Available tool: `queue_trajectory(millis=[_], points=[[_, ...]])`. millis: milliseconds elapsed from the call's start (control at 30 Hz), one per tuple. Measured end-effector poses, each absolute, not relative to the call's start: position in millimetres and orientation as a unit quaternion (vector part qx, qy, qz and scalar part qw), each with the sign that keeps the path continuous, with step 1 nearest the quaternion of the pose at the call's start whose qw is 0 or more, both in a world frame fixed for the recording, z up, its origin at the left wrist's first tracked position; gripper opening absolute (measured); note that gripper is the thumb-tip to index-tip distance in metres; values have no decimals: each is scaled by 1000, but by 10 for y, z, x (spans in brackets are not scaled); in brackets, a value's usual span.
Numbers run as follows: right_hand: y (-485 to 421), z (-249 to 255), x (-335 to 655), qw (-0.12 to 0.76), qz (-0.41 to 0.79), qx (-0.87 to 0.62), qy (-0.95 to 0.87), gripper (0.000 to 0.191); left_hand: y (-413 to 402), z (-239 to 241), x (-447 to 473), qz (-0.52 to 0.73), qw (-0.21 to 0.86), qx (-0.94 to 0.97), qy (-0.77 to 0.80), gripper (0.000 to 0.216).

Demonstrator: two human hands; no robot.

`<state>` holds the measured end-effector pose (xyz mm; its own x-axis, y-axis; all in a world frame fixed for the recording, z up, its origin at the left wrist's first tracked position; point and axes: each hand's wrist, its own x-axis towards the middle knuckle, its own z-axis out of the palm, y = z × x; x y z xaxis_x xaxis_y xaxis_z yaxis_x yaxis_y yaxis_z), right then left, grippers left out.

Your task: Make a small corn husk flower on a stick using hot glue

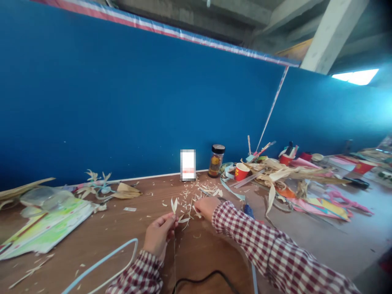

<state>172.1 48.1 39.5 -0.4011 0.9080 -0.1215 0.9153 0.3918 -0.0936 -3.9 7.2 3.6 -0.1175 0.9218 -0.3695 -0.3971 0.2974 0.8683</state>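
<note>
My left hand [159, 233] pinches the base of a small pale husk flower [174, 205] between thumb and fingers, its narrow petals pointing up. To its right, my right hand [207, 207] reaches down to the tabletop among cut husk scraps [186, 196]. Its fingers are curled together, and whatever they hold, if anything, is hidden. Thin pale strips [189, 214] lie between the two hands. Just beyond my right sleeve, a blue tool [248, 210] shows in part, its kind unclear.
A lidded jar [216, 161] and red paper cup [241, 172] stand at the back. Dried husks [284, 171] and coloured paper [324, 206] heap up on the right. A painted sheet [61, 224] lies left. A black cable [205, 278] and pale-blue frame [104, 261] are nearest me.
</note>
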Motion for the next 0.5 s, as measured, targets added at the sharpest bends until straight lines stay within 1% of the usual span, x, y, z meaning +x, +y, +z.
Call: queue_trajectory(millis=[167, 233, 267, 333, 400, 433, 500], points=[[441, 469, 1766, 20, -71, 563, 823, 13, 79, 22, -32, 539, 616, 245, 520, 23], [418, 557, 1791, -30, -67, 570, 818, 14, 77, 21, -30, 541, 616, 243, 519, 26], [406, 599, 1790, -80, -81, 568, 815, 14, 75, 23, -30, 540, 618, 243, 516, 28], [380, 654, 1748, -207, -175, 540, 797, 12, 70, 30, -34, 537, 625, 249, 509, 31], [354, 650, 1653, -309, -328, 486, 749, 10, 67, 39, -41, 534, 630, 253, 504, 33], [344, 626, 1591, -335, -394, 460, 721, 11, 66, 42, -44, 534, 631, 254, 502, 33], [339, 549, 1464, -371, -474, 433, 671, 12, 63, 47, -47, 535, 630, 253, 504, 32]])
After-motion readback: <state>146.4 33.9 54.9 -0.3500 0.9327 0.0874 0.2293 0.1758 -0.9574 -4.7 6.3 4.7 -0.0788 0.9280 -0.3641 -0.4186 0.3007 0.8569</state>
